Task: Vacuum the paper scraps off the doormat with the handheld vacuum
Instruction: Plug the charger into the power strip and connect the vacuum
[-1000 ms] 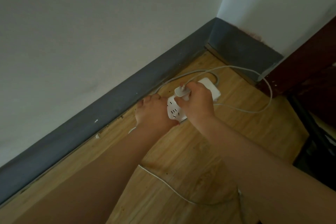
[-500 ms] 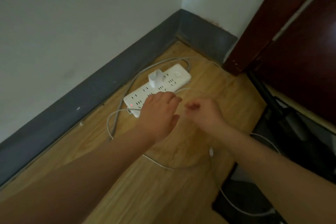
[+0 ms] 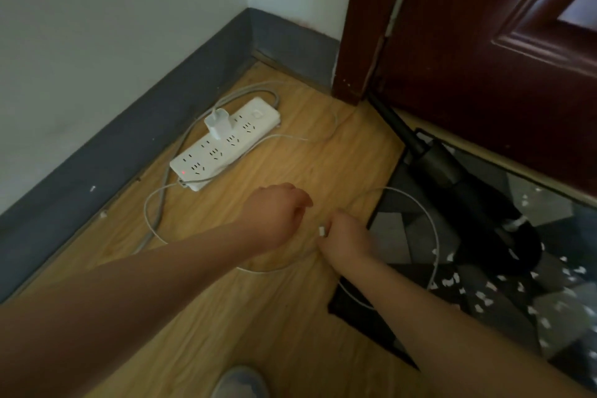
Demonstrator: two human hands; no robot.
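The right hand [image 3: 347, 236] pinches the free connector of the white charging cable [image 3: 433, 236]; the left hand [image 3: 274, 213] hangs loosely curled beside it, holding nothing. The handheld vacuum [image 3: 452, 178] lies on the doormat [image 3: 403, 236] to the right of both hands — the right hand is nearer. Its long axis runs from the door corner down-right. Paper scraps [image 3: 484, 297] lie scattered across the mat, not yet cleared.

Floor [image 3: 290, 317] matt wood-grain; power strip [image 3: 226, 145] smooth white plastic; door [image 3: 484, 42] glossy wood.
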